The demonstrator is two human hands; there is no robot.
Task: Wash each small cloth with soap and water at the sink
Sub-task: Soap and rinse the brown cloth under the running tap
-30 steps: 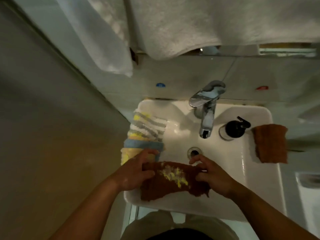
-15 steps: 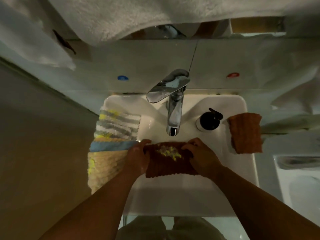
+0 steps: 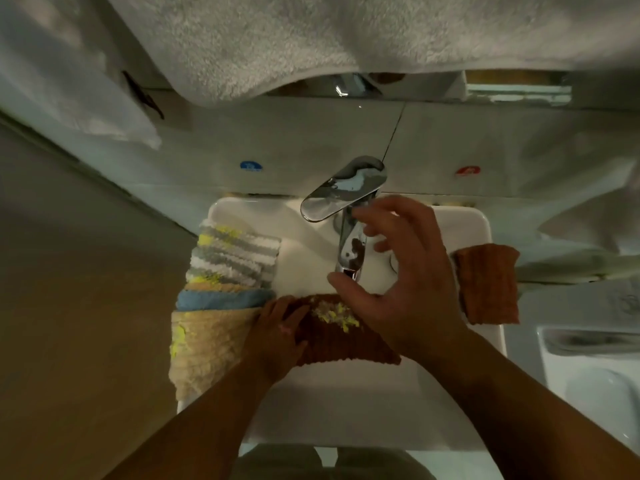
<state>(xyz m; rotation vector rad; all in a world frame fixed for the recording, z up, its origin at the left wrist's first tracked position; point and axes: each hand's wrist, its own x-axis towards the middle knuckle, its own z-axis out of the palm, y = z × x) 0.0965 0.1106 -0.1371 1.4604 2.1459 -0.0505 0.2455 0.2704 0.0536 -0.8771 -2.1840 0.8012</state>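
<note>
A brown ribbed cloth (image 3: 341,344) with a yellow-white soapy smear (image 3: 334,313) lies in the white sink (image 3: 329,410) under the chrome faucet (image 3: 346,199). My left hand (image 3: 277,330) grips the cloth's left end. My right hand (image 3: 398,271) is raised off the cloth beside the faucet spout, fingers spread and loosely bent, holding nothing. No water stream is visible.
Several small cloths (image 3: 225,289), striped, blue and beige, are stacked on the sink's left rim. An orange-brown cloth (image 3: 488,282) lies on the right rim. White towels (image 3: 294,46) hang overhead. The soap dispenser is hidden behind my right hand.
My right hand has let go of the brown cloth and risen toward the faucet. My left hand keeps holding the cloth under the spout.
</note>
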